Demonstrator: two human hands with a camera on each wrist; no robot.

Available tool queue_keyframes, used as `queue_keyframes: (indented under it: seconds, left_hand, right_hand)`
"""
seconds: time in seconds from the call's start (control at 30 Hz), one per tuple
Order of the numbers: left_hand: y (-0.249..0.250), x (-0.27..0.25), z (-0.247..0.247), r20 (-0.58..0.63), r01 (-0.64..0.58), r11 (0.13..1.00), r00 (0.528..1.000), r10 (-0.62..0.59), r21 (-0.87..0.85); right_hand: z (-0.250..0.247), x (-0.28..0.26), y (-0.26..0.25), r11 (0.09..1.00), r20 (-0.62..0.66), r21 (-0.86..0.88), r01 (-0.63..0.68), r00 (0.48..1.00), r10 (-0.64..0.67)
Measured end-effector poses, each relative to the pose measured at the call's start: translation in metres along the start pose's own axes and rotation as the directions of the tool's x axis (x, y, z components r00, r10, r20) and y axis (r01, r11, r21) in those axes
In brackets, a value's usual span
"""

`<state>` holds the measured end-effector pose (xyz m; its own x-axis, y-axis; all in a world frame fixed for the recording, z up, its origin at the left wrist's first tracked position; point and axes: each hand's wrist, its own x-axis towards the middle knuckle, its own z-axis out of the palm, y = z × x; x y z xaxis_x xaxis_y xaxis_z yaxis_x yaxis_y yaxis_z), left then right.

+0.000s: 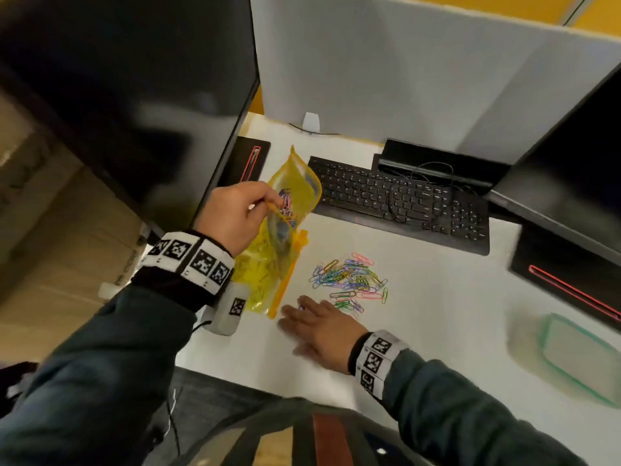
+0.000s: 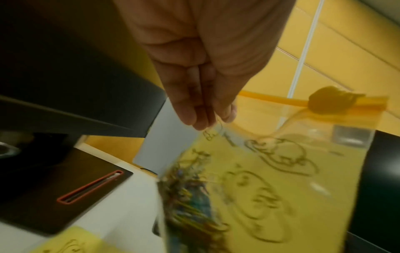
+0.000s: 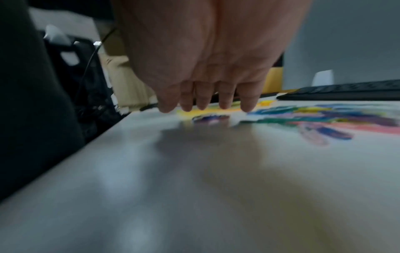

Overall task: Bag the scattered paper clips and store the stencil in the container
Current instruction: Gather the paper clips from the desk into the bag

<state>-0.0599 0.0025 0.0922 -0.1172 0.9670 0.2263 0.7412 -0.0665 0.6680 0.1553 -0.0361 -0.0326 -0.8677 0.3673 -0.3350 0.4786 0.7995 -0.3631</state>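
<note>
My left hand [image 1: 268, 203] is raised over the table's left side and pinches one lip of a yellow see-through zip bag [image 1: 295, 183]. The bag hangs open, with an orange zipper strip [image 1: 285, 280] and several coloured clips [image 1: 285, 203] inside. In the left wrist view the fingers [image 2: 201, 119] pinch the bag [image 2: 270, 179]. A yellow stencil [image 2: 71, 243] lies on the table below it. A pile of loose coloured paper clips [image 1: 349, 280] lies mid-table. My right hand [image 1: 295, 311] is flat just in front of the pile. Its fingertips [image 3: 203, 106] hover by a blue clip [image 3: 211, 118].
A black keyboard [image 1: 396, 200] with a cable lies behind the clips. Dark monitors stand at left [image 1: 134, 79] and right [image 1: 571, 156] on black bases. A clear container with a green rim [image 1: 578, 358] sits at the right. A grey divider [image 1: 386, 79] closes the back.
</note>
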Motion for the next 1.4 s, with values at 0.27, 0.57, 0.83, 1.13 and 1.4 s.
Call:
queue_keyframes:
  seconds: [0.27, 0.57, 0.83, 1.13, 1.4]
  left_hand:
    - [-0.003, -0.014, -0.003, -0.068, 0.078, 0.997, 0.995, -0.078, -0.006]
    - [0.004, -0.037, 0.018, 0.058, 0.133, 0.991, 0.990, -0.131, -0.030]
    - [0.024, -0.047, 0.032, 0.176, 0.157, 0.987, 0.973, -0.150, -0.029]
    - [0.027, -0.050, 0.043, 0.305, 0.175, 0.981, 0.933, -0.193, 0.087]
    - [0.022, -0.055, 0.042, 0.290, 0.216, 0.975, 0.931, -0.222, 0.052]
  right_hand:
    - [-0.012, -0.007, 0.024, 0.965, 0.040, -0.108, -0.237, 0.969, 0.243]
    - [-0.009, -0.004, 0.040, 0.956, -0.214, -0.216, -0.201, 0.965, 0.155]
    - [-0.080, -0.035, 0.034, 0.697, -0.564, 0.673, -0.246, 0.438, 0.700]
    - [-0.124, -0.018, 0.008, 0.698, -0.566, 0.716, -0.016, 0.571, 0.594]
    - [-0.047, -0.051, 0.054, 0.618, 0.046, 0.359, -0.699, 0.675, 0.736]
